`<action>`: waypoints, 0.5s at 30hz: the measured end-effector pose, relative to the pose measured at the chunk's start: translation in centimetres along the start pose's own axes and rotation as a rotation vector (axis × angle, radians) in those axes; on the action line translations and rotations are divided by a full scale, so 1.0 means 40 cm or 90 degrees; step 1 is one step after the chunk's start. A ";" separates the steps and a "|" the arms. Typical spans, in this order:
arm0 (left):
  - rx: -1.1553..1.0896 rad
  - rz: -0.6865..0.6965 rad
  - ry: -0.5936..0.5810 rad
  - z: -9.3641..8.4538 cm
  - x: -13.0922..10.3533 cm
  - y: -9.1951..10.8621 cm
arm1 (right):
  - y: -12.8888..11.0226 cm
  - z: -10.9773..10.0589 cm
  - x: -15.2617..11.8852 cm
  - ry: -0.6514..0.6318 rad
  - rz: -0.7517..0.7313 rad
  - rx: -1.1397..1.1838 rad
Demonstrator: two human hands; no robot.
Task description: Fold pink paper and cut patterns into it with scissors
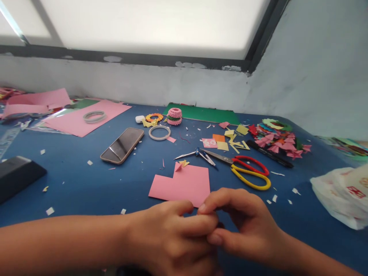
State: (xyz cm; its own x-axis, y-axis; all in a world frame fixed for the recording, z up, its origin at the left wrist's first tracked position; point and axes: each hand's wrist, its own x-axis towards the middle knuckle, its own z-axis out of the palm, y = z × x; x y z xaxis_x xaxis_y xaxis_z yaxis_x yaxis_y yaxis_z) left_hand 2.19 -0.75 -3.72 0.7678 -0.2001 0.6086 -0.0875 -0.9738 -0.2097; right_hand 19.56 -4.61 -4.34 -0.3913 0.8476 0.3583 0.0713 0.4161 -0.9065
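Observation:
At the near edge of the blue table, my left hand [178,239] is closed, its fingers curled. My right hand [244,226] meets it from the right, thumb and fingertips pinched against the left fingers. Whatever they hold, if anything, is hidden behind the fingers. Just beyond them lies a pink paper sheet [192,184] with one corner cut out, and a small folded pink piece [178,167] rests on its upper part. Scissors [230,161] with one red and one yellow handle lie beyond my right hand, beside a metal compass [198,153].
A phone [123,145], a tape roll [160,132] and a ringed pink paper piece [174,116] lie farther back. To the right are a black marker [270,154], a pile of folded paper pieces [280,140] and a white plastic bag [339,195]. Paper scraps dot the table [86,188].

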 end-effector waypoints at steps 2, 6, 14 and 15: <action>-0.009 -0.012 -0.007 -0.004 0.003 0.004 | -0.001 0.000 -0.001 0.005 -0.015 -0.040; -0.026 -0.034 -0.017 -0.009 0.007 0.009 | 0.000 -0.001 0.002 0.015 -0.016 -0.069; -0.025 -0.063 -0.054 -0.017 0.006 0.019 | 0.010 0.003 -0.005 0.021 -0.021 -0.093; -0.026 -0.065 -0.058 -0.019 0.007 0.019 | 0.008 0.002 -0.004 0.016 -0.019 -0.101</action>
State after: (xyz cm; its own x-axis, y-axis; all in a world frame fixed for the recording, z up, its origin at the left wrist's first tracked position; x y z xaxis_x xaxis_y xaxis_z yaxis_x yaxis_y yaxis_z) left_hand 1.86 -1.61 -3.14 0.8281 -0.0913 0.5532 -0.0306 -0.9926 -0.1179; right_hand 19.56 -4.66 -4.70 -0.3725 0.8410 0.3922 0.2049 0.4868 -0.8492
